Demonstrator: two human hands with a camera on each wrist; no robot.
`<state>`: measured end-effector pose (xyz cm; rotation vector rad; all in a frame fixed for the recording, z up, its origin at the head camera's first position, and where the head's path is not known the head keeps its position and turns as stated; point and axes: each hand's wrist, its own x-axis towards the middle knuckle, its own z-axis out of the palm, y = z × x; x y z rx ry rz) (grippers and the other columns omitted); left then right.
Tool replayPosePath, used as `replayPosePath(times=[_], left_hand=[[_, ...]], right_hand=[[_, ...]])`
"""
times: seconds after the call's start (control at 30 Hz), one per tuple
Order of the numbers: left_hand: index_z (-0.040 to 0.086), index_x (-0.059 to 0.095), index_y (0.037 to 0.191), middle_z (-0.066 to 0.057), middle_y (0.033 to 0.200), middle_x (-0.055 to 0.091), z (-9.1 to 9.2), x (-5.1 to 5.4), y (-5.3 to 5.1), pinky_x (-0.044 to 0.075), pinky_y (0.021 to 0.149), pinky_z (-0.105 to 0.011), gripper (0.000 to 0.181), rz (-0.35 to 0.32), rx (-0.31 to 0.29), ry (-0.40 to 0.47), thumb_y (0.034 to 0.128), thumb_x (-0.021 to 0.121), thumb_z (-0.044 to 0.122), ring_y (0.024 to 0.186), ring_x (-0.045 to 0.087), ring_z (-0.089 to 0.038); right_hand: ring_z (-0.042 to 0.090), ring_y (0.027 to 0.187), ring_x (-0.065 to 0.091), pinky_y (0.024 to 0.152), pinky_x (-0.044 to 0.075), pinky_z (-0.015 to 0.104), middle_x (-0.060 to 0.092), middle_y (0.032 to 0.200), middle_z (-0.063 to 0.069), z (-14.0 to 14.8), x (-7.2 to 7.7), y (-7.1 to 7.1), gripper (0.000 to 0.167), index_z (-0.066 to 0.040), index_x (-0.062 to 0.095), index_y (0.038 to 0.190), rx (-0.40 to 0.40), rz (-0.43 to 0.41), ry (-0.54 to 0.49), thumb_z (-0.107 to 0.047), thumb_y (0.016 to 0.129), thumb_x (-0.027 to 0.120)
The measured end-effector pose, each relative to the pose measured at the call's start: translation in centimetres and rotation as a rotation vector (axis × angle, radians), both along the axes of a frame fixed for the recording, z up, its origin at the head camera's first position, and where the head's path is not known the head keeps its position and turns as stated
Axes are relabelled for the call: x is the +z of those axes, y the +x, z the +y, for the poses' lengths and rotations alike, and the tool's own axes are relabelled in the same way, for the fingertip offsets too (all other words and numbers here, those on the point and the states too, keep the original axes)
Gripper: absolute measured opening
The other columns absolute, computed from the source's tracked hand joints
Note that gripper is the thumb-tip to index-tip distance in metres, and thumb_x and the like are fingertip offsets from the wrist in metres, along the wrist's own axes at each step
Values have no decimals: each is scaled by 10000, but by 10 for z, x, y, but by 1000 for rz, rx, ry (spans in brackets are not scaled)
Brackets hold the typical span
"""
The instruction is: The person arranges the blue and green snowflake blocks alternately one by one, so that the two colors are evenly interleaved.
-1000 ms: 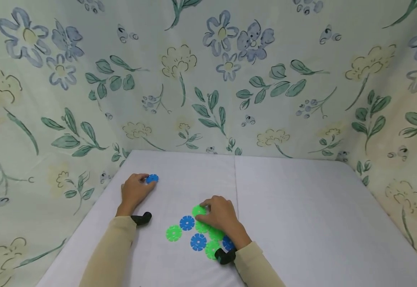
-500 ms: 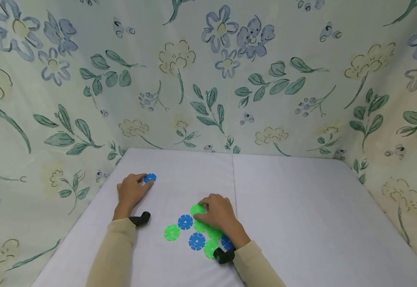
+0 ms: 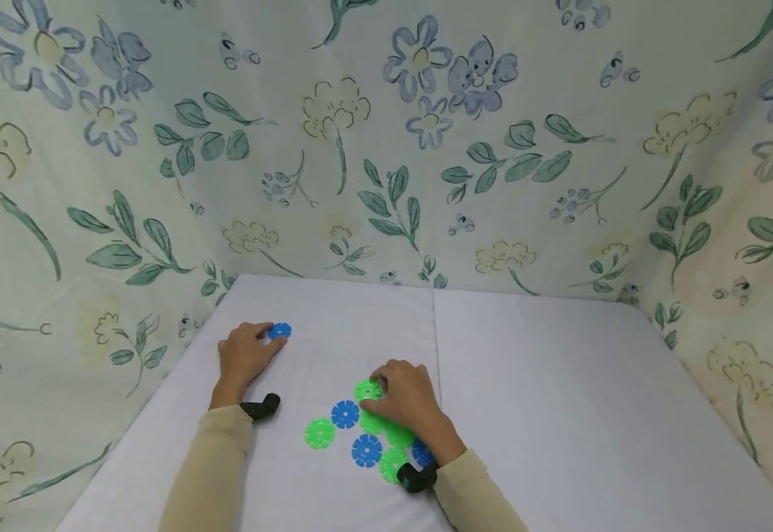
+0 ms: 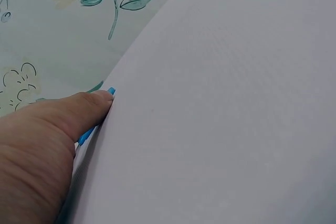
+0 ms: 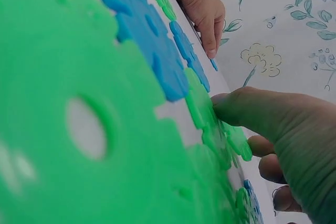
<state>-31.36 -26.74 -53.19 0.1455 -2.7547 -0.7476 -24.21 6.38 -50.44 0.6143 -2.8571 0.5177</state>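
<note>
My left hand (image 3: 247, 358) is at the far left of the table, thumb and index finger pinching the edges of a blue interlocking disc (image 3: 281, 331). In the left wrist view, a sliver of that blue disc (image 4: 112, 91) shows past the thumb. Nearer the middle, my right hand (image 3: 409, 397) holds a green interlocking disc (image 3: 366, 389) between thumb and fingers, at the top of a loose group of discs. Thumb and curled fingers of the right hand (image 5: 283, 129) appear at that green disc (image 5: 237, 141) in the right wrist view. The palm hides part of the group.
Around the right hand lie other notched discs: a green one (image 3: 320, 433), a blue one (image 3: 345, 414), another blue one (image 3: 367, 450) and several partly covered ones. A white cloth (image 3: 559, 399) covers the table, and a floral curtain (image 3: 386, 148) rises behind it.
The head view has shifted slightly. Both hands keep the same places at their discs, and no disc has visibly moved on the table.
</note>
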Motion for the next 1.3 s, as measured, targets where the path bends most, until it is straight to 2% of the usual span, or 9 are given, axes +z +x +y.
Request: replayPosePath(times=[0.23,0.5,0.73,1.13,1.3], left_hand=[[119,653,1325,-194,1214,663,-1,-1,1,342,875,-540,550,26,6,-9,902,707,466,1134,585,-388],[112,655,1322,-191,1222,665,-5,-2,3,345,872,-536,549,37,6,-6,900,715,457,1140,586,-386],[123,656,1322,-188,1227,664,-4,-4,3,344,864,-525,549,36,2,0,898,718,466,1140,584,-383],[142,655,1326,-171,1229,659,1,-6,-1,346,868,-514,553,28,3,-15,894,714,482,1142,577,-368],[140,656,1323,-177,1235,657,1,-5,-1,352,880,-524,547,39,12,-14,896,712,477,1141,577,-375]], right_hand=[[103,809,586,706,361,327,696,906,-93,-2,-2,1,459,-238,759,1014,22,68,25,-578,713,822],[56,724,615,677,328,316,718,800,-122,-6,1,2,429,-263,752,1030,53,119,54,-557,726,822],[103,799,658,648,317,306,769,929,-86,-9,3,6,423,-245,785,1040,53,156,82,-527,726,809],[103,698,621,665,333,327,753,788,-98,-6,10,5,438,-246,802,927,47,221,127,-583,648,817],[77,677,602,665,331,315,739,764,-108,-6,19,0,429,-239,800,921,51,245,84,-573,654,817]])
